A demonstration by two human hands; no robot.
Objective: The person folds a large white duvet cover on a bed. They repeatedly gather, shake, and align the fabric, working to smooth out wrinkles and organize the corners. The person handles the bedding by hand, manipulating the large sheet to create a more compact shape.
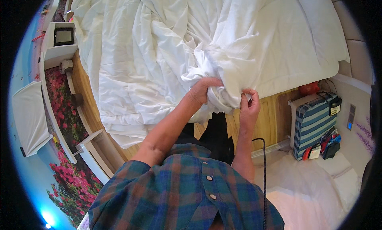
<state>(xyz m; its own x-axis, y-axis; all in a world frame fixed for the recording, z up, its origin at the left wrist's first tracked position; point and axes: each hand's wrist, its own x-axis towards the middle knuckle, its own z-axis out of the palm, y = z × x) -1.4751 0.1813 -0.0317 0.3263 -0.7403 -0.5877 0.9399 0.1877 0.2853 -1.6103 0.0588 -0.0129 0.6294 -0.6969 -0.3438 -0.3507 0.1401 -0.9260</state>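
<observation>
A rumpled white duvet [131, 67] spreads over the bed, its folds drawn together into a thick bunch in front of me. My left hand [205, 89] is closed around that bunch, with the fingertips buried in the cloth. Just to its right, my right hand [250, 100] is curled in a pinch, thumb and forefinger at the edge of the same white cloth. Cloth hangs between the two hands over the near side of the bed. How much fabric the right fingers hold is hard to see.
At right, a blue striped box-shaped case [314, 122] stands on a small table, with a calculator-like device [335, 106] on it. A black cable [265, 170] runs past my right arm. White furniture [95, 154] stands left, beside the wooden floor [88, 89]. A padded headboard [356, 51] borders the bed.
</observation>
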